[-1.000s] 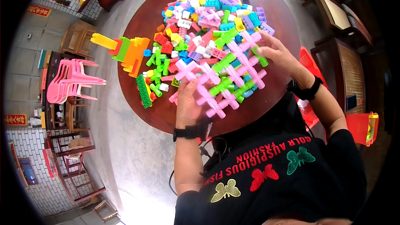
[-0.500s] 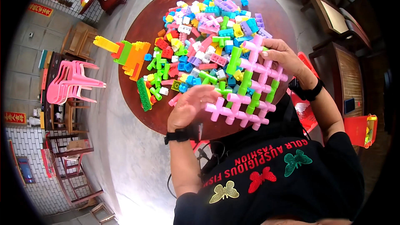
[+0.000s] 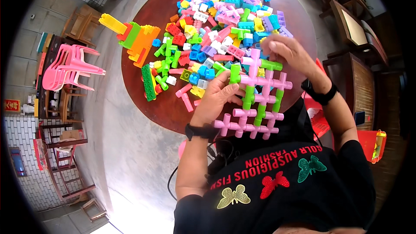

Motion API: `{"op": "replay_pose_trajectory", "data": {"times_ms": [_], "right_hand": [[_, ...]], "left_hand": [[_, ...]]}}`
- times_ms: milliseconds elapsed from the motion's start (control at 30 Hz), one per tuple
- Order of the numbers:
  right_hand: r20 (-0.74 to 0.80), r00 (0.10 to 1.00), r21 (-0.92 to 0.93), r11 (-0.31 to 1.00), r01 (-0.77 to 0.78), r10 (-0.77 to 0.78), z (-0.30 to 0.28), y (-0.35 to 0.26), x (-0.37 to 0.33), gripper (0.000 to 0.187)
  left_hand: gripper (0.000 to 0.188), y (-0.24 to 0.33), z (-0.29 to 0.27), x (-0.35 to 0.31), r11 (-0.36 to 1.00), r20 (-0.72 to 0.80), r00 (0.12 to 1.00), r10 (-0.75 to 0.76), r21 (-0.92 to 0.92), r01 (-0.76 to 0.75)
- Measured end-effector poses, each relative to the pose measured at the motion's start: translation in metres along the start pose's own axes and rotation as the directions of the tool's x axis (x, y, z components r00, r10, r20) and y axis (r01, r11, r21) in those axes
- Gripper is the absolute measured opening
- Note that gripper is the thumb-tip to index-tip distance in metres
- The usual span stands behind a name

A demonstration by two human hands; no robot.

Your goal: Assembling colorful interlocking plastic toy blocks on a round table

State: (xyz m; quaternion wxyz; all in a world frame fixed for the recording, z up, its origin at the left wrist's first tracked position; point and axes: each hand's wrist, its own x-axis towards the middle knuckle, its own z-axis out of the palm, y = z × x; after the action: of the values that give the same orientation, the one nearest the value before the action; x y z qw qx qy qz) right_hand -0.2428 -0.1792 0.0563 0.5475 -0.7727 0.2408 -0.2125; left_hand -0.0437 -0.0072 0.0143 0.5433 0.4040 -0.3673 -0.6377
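Observation:
A flat lattice of pink cross connectors and green tubes (image 3: pixel 268 87) stands over the table's near edge, in front of my body. My left hand (image 3: pixel 216 97) grips its left side, thumb and fingers around the green tube (image 3: pixel 235 73) there. My right hand (image 3: pixel 289 55) is just above the lattice's upper right, beside another green tube (image 3: pixel 272 64) that juts from a pink connector. Its fingers are loosely bent and apart, with nothing visible in them, though the tips are partly hidden. Behind spreads a heap of mixed plastic building blocks (image 3: pixel 216 30).
The round brown table (image 3: pixel 134 78) carries the heap. At its left edge stand an orange, green and yellow block build (image 3: pixel 138 39) and a green block strip (image 3: pixel 148 84). Stacked pink stools (image 3: pixel 71 67) are off left; a red container (image 3: pixel 372 143) is at right.
My left hand has moved up and right onto the lattice and closed on its left side. My right hand has let go of the top; the green tube under it now shows.

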Motion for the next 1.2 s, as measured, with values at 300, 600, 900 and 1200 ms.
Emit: {"op": "replay_pose_trajectory", "data": {"times_ms": [300, 600, 900, 1200], "right_hand": [[0.17, 0.921, -0.77, 0.535, 0.346, -0.351, 0.006, 0.038, 0.093, 0.021], [0.116, 0.97, -0.888, 0.415, 0.198, -0.213, 0.024, 0.039, 0.116, 0.029], [0.011, 0.97, -0.685, 0.704, 0.185, -0.244, 0.004, 0.006, 0.103, 0.018], [0.084, 0.966, -0.015, 0.969, 0.248, -0.246, 0.016, -0.047, 0.033, 0.014]], "left_hand": [[0.035, 0.001, -0.007, -0.005, 0.987, -0.02, 0.997, 0.07, -0.144, -0.072], [0.038, 0.005, -0.002, -0.005, 0.976, -0.076, 0.99, 0.118, -0.174, -0.129], [0.038, 0.005, -0.005, -0.005, 0.987, -0.116, 0.99, 0.076, -0.134, -0.091], [0.042, 0.001, 0.012, -0.007, 0.995, -0.039, 0.995, 0.096, 0.044, -0.095]]}}
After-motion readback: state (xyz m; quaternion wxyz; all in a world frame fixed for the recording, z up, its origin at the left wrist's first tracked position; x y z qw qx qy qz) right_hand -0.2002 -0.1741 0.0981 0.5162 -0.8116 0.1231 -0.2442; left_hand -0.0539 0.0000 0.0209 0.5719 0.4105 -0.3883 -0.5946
